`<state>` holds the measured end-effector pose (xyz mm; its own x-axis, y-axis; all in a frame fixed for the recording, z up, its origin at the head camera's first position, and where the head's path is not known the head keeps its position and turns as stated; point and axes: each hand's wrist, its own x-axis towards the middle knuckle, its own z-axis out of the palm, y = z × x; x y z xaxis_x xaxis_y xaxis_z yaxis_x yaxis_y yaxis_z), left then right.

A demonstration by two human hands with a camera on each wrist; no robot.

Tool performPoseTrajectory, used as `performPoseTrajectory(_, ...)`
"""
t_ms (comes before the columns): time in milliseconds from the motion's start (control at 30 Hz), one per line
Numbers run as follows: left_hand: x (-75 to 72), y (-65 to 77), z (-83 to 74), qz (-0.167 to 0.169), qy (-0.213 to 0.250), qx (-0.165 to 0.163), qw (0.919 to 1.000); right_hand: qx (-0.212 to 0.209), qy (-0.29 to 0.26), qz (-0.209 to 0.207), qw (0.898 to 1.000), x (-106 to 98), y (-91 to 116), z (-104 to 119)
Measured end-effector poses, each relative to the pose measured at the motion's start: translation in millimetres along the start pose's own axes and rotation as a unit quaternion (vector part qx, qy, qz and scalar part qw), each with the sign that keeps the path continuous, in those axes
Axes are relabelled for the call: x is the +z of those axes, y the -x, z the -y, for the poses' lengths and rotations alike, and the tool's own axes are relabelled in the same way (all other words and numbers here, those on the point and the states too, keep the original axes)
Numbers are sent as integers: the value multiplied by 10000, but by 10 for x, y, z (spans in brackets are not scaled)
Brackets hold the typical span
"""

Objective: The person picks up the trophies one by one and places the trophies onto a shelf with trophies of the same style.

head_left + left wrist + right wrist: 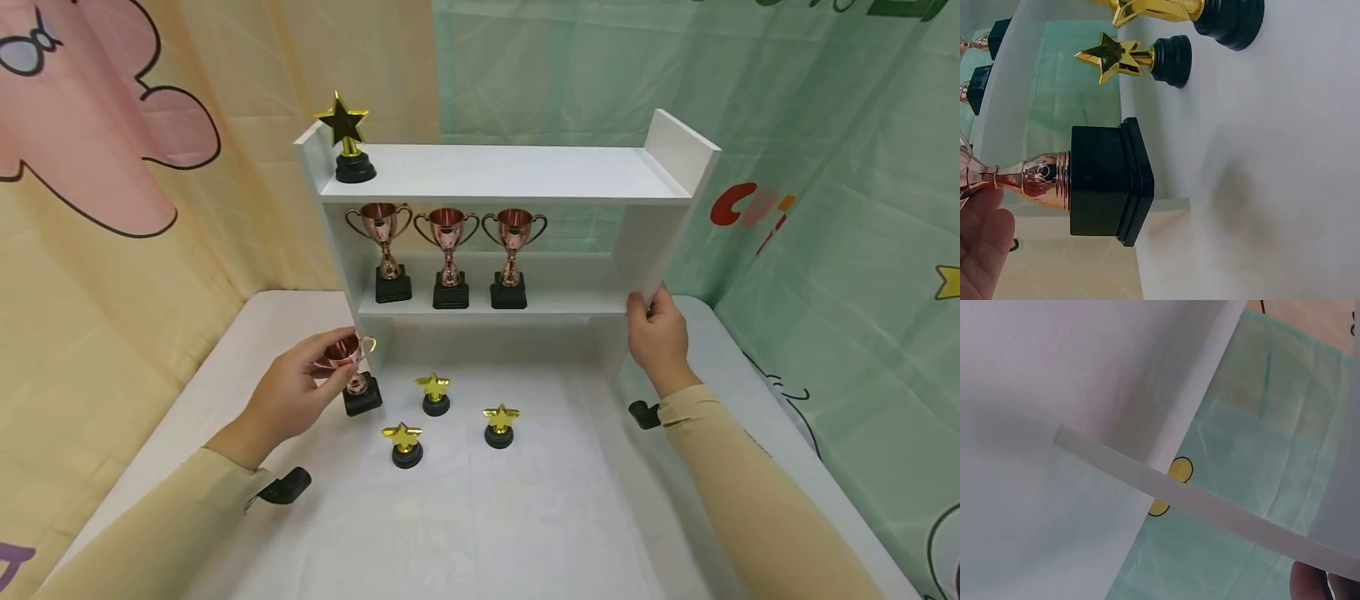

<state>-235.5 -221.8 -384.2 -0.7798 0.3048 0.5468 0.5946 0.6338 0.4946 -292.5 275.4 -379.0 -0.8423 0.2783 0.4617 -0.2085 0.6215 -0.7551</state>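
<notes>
My left hand point(287, 393) pinches a rose-gold trophy cup point(363, 397) by its bowl, thumb on the near side, in front of the shelf's left side. In the left wrist view its square black base point(1107, 181) hangs above the tabletop, its shadow lying apart from it. At the white shelf unit point(510, 173), my right hand point(660, 340) grips the front edge of the right side panel; only fingertips point(1310, 581) show in the right wrist view. Three matching cups point(450, 292) stand in a row on the middle shelf, towards its left.
A gold star trophy point(352, 167) stands at the top shelf's left end. Three small star trophies point(435, 393) with round black bases stand on the white-covered table point(465, 533), just right of the left hand. Printed curtains point(825, 125) hang behind and at both sides.
</notes>
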Motion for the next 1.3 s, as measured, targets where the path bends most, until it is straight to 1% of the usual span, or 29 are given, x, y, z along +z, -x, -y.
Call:
performPoseTrajectory(200, -9, -78, -154, -11, 55, 170, 9998, 60, -19, 31, 10000, 12, -5, -11)
performPoseTrajectory(433, 10, -178, -333, 265, 78, 164, 9995, 54, 0, 90, 9999, 5, 14, -8)
performPoseTrajectory(667, 37, -289, -496, 415, 220, 237, 9986, 59, -98, 71, 9999, 16, 17, -11)
performPoseTrajectory(1067, 127, -479, -649, 640, 541, 369, 9958, 103, -212, 129, 9996, 8, 27, 0)
performPoseTrajectory(1300, 198, -575, -743, 750, 739, 375, 9937, 102, -233, 141, 9996, 13, 28, -3)
